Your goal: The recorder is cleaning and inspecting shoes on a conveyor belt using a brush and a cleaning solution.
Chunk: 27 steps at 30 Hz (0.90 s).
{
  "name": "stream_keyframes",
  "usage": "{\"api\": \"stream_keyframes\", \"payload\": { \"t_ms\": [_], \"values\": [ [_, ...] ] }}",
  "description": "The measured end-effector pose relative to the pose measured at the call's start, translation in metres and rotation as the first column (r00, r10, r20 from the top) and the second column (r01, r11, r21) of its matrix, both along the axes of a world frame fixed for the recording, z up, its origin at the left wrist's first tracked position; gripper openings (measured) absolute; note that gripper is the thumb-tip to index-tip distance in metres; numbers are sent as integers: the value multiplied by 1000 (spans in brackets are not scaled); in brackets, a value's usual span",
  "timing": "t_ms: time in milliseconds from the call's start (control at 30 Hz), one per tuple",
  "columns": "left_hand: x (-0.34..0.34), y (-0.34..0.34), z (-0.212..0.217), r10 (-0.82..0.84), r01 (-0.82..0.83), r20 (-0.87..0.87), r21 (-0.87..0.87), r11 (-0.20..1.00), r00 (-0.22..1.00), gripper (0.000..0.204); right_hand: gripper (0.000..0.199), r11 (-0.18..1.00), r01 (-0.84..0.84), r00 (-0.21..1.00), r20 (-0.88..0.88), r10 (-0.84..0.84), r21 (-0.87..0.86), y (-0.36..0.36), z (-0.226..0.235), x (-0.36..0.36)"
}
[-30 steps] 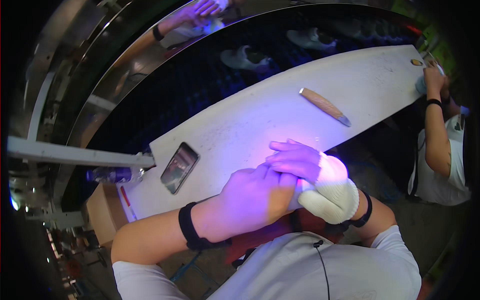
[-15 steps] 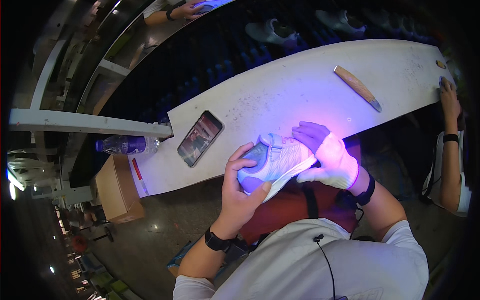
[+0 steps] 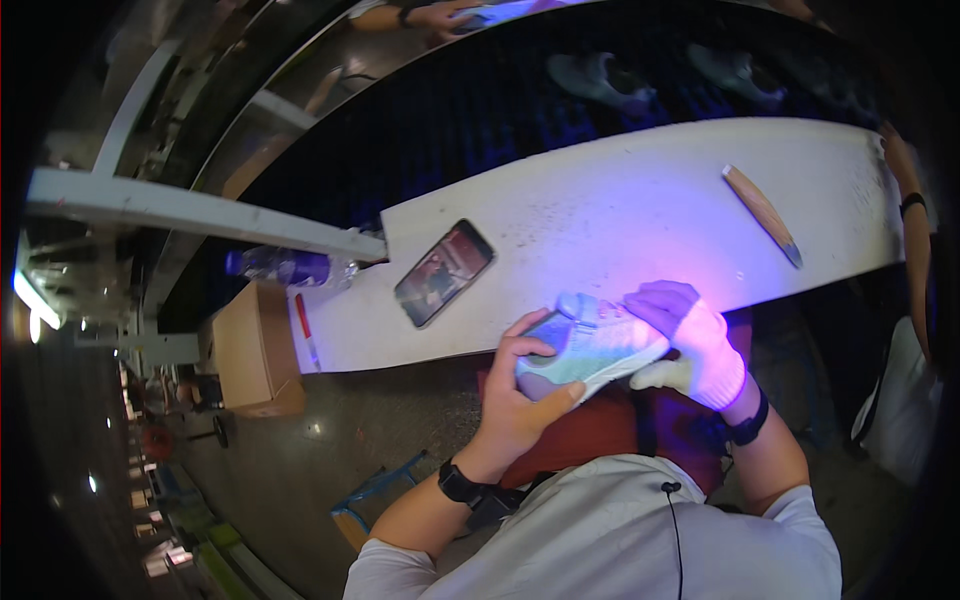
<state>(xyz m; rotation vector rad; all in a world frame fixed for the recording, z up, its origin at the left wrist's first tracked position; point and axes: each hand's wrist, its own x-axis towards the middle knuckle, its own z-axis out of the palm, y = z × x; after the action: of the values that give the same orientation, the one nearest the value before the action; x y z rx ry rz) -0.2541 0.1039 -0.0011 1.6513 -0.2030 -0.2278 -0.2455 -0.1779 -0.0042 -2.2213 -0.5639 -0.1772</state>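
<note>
A light-coloured sneaker (image 3: pixel 598 345) with a pale sole is held up in front of my body, by the near edge of the white table. My bare left hand (image 3: pixel 522 395) grips it round the heel and collar, thumb on the near side. My right hand (image 3: pixel 695 345), in a white glove that leaves the fingers bare, closes over the toe, its fingers on top and its thumb low by the sole. Violet light falls on the glove and the toe.
On the white table (image 3: pixel 590 215) lie a phone (image 3: pixel 445 273), a wooden-handled knife (image 3: pixel 762 215) and a red pen-like tool (image 3: pixel 305 330). A plastic bottle (image 3: pixel 292 268) and cardboard box (image 3: pixel 255 350) are at left. Beyond is a dark conveyor with shoes (image 3: pixel 600 80). A co-worker's arm (image 3: pixel 912 215) reaches in at right.
The whole view has shifted, so the table and its things sit further right. Both my hands keep their hold on the sneaker. At right the co-worker's arm has moved toward the table's far corner.
</note>
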Motion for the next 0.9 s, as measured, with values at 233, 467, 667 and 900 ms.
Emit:
{"api": "stream_keyframes", "payload": {
  "t_ms": [233,467,667,900],
  "values": [
    [-8,-1,-10,9,-10,87,12,1000,996,51,79,998,37,999,-36,-36,45,4,-11,-6],
    [-7,0,-19,29,-26,116,-33,999,993,51,77,991,85,993,-90,-75,108,10,-12,-7],
    [-8,-2,-18,72,-64,98,-76,995,993,45,77,983,145,984,-117,-132,111,14,-10,-11],
    [-5,0,-21,63,-56,127,-58,997,990,47,74,986,145,979,-158,-131,82,12,-7,-12]
  ]
}}
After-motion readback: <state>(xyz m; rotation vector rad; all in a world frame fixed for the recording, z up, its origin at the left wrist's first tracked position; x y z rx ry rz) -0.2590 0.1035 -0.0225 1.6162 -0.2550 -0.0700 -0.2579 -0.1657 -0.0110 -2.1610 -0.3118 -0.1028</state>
